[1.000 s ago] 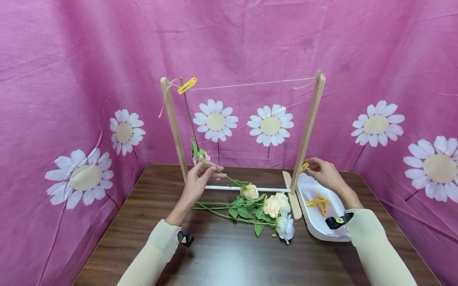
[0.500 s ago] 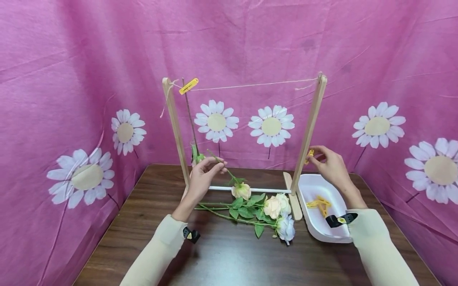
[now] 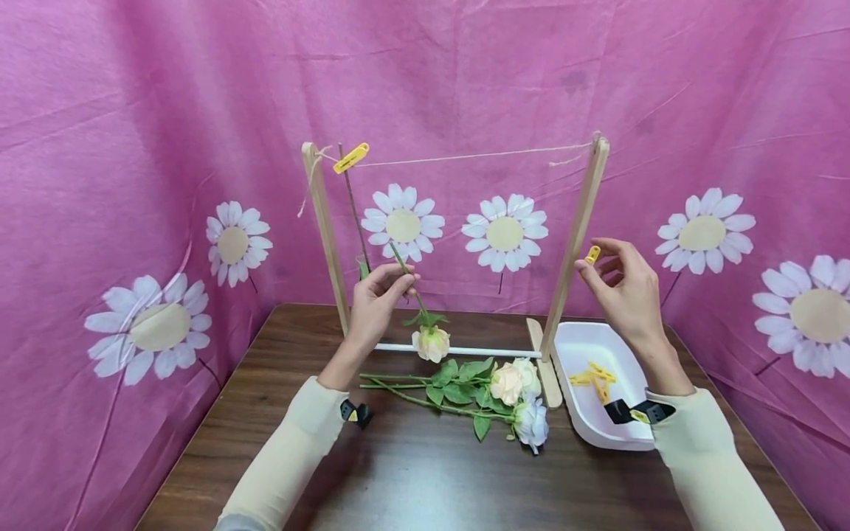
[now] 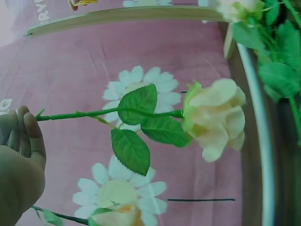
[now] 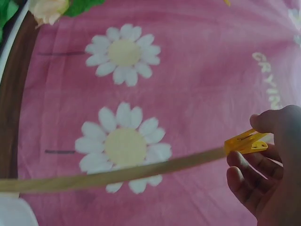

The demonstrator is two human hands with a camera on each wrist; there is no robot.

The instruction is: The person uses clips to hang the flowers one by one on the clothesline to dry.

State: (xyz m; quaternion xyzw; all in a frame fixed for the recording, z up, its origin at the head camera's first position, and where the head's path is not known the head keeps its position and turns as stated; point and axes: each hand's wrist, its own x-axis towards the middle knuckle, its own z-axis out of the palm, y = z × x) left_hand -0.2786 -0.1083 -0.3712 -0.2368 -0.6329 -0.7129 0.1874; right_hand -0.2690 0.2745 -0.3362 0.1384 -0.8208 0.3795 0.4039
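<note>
My left hand [image 3: 377,301] pinches the stem of a cream artificial rose [image 3: 431,344] between thumb and fingers. The bloom hangs head down, its green leaves [image 4: 137,106] showing in the left wrist view. In my right hand [image 3: 624,295] a yellow clothespin [image 5: 245,142] is pinched, beside the frame's right post. Behind my left hand another rose hangs by its stem [image 3: 353,203] from the string [image 3: 465,158], held by a yellow clothespin [image 3: 350,158]; its bloom is hidden by the hand in the head view.
A wooden frame [image 3: 578,243] with a white bottom rod [image 3: 478,352] stands on the brown table [image 3: 425,472]. Several roses [image 3: 508,383] lie before it. At right, a white tub [image 3: 578,420] holds yellow clothespins [image 3: 596,378]. A pink daisy-print cloth [image 3: 451,74] hangs behind.
The left hand has turned the rose from slanting sideways to hanging head down, raising it slightly. The right hand has lifted the clothespin up from above the tub.
</note>
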